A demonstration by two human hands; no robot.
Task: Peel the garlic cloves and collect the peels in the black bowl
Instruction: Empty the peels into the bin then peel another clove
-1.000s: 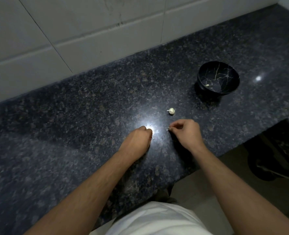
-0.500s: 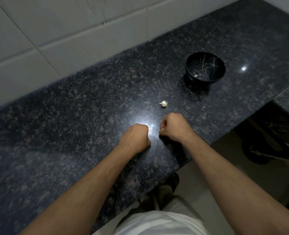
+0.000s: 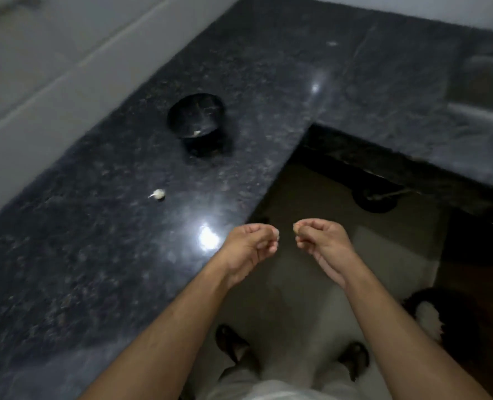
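Observation:
The black bowl (image 3: 181,111) stands on the dark granite counter (image 3: 95,255) at the upper middle, with a pale bit of peel (image 3: 196,133) inside it. One garlic clove (image 3: 158,194) lies alone on the counter, left of and nearer than the bowl. My left hand (image 3: 249,245) and my right hand (image 3: 321,241) hover side by side past the counter's front edge, over the floor, fingers curled. A small pale piece shows at my left fingertips, and my right thumb and fingers pinch a tiny tan piece. The blur hides what each piece is.
The counter turns a corner and runs on along the right (image 3: 412,111). A white tiled wall (image 3: 51,67) backs it. Below are the floor, my feet (image 3: 233,345), a dark round object (image 3: 375,202) under the counter, and a black-and-white furry thing (image 3: 425,313).
Both hands have lifted off the counter and pulled back past its front edge. The view has swung right, so the bowl and the loose clove now sit further left.

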